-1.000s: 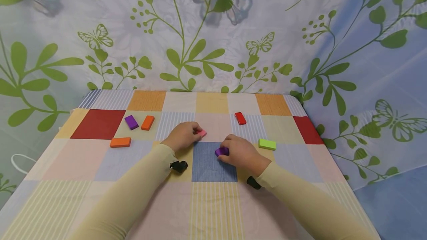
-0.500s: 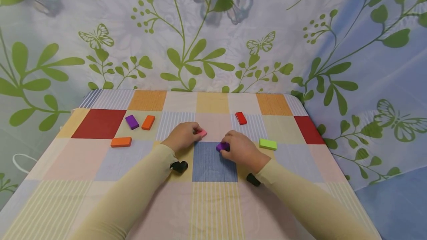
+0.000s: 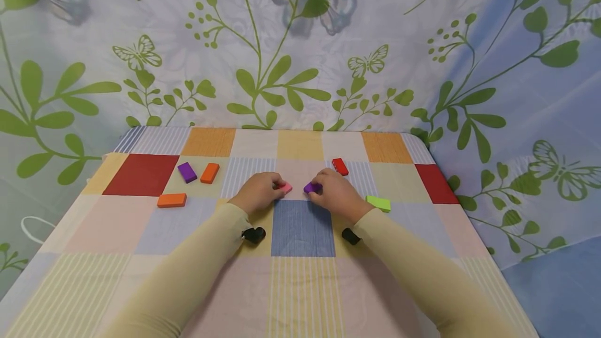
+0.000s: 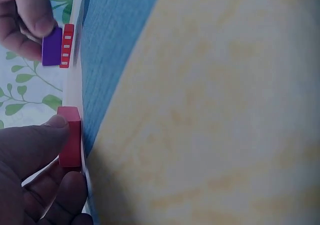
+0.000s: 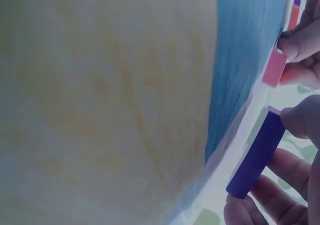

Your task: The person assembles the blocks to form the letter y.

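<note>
My left hand (image 3: 258, 192) pinches a pink block (image 3: 285, 188) at the middle of the cloth; in the left wrist view the thumb presses one face of the pink block (image 4: 71, 137). Just to the right, my right hand (image 3: 339, 194) holds a purple block (image 3: 312, 188) between thumb and fingers. The right wrist view shows this purple block (image 5: 255, 155) gripped near its two ends. A small gap separates the two blocks. Behind the right hand lies a red block (image 3: 340, 166) with white marks along its side. Beside that hand's wrist is a lime green block (image 3: 378, 203).
Farther left on the patchwork cloth (image 3: 300, 296) lie another purple block (image 3: 187, 172), an orange block (image 3: 209, 173) and a second orange block (image 3: 171, 200). A leaf-print curtain (image 3: 291, 40) hangs behind the table and along its right side.
The right hand has carried the purple block away from me, from the blue square up level with the pink block. The left hand and its pink block have stayed in place.
</note>
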A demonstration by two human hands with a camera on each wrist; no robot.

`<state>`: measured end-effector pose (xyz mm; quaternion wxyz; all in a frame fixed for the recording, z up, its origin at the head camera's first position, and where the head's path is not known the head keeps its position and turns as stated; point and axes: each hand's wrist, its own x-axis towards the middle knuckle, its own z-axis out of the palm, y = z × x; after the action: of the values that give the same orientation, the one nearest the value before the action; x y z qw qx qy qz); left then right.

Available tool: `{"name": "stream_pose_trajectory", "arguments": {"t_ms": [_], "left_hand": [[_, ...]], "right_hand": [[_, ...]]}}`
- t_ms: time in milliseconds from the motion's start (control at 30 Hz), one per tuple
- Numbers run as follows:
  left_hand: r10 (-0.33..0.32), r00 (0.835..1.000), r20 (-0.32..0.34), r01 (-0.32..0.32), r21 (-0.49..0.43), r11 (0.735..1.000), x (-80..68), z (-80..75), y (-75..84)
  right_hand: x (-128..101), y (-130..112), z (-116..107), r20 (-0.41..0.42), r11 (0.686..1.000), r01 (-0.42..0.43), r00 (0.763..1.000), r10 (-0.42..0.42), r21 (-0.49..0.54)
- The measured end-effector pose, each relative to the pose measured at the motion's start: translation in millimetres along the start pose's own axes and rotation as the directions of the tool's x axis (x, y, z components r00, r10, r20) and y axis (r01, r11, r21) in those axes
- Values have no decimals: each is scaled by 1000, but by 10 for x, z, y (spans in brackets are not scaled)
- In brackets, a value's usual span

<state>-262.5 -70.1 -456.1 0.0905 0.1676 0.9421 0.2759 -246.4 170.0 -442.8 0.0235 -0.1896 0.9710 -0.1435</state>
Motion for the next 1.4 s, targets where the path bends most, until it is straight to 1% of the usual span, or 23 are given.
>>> {"name": "stream_pose_trajectory", "arguments": {"t_ms": [300,500,767,967,1200,1400], "left_hand": [[-17,1000,4,17,-10,1000,2,7,8],[-16,1000,2,16,-8,1000,-8,-4,31],[-24,1000,-3,24,-24,999,-24,-11,53],[-39,999,1,39,-37,999,-25,-6,56],[-18,1000,-12,17,-32,999,-18,13,32],[-23,1000,-11,22,-43,999,-24,13,27]], "right_hand": [[231,16,6,-2,999,4,1000,-4,37],[338,17,0,5,999,-9,1000,9,32],[458,-16,32,14,1000,-1,1000,1,2],[529,-70,55,57,999,-31,998,31,7],[560,-96,76,79,1000,-14,997,13,12],[541,-96,84,102,999,0,995,-4,32]]}}
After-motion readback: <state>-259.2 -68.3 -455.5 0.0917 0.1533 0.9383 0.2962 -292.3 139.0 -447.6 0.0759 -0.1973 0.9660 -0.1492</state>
